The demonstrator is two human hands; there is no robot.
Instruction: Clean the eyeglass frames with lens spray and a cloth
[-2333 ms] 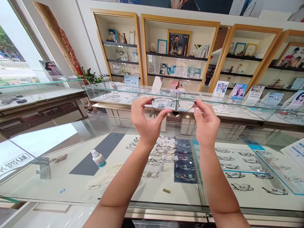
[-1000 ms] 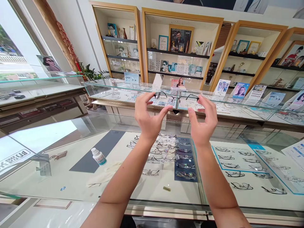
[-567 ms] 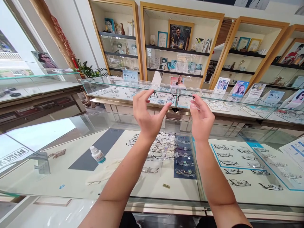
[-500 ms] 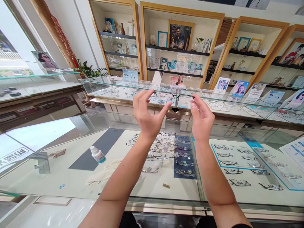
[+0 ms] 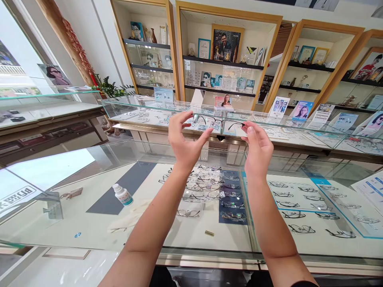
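Observation:
A pair of thin dark-framed eyeglasses [image 5: 214,119] is held up in the air above the front glass counter. My left hand [image 5: 186,137] is at its left end, the fingertips at the frame's edge and the thumb held apart below. At the right end, my right hand [image 5: 257,147] pinches a dark temple arm between thumb and fingers. Both forearms reach over the counter. Beneath them lie rows of eyeglasses [image 5: 206,185], some on a dark blue panel [image 5: 223,218].
On the front counter [image 5: 230,239] are a white bottle [image 5: 122,195], a pale cloth [image 5: 128,219], a small gold piece [image 5: 209,233] and a keychain [image 5: 73,193]. More glasses [image 5: 302,229] lie to the right. A second glass display counter [image 5: 143,126] stands beyond, before wall shelves.
My right hand has moved slightly right, and its fingers have shifted. The glasses have turned, so a dark temple arm now shows curved near my right fingertips.

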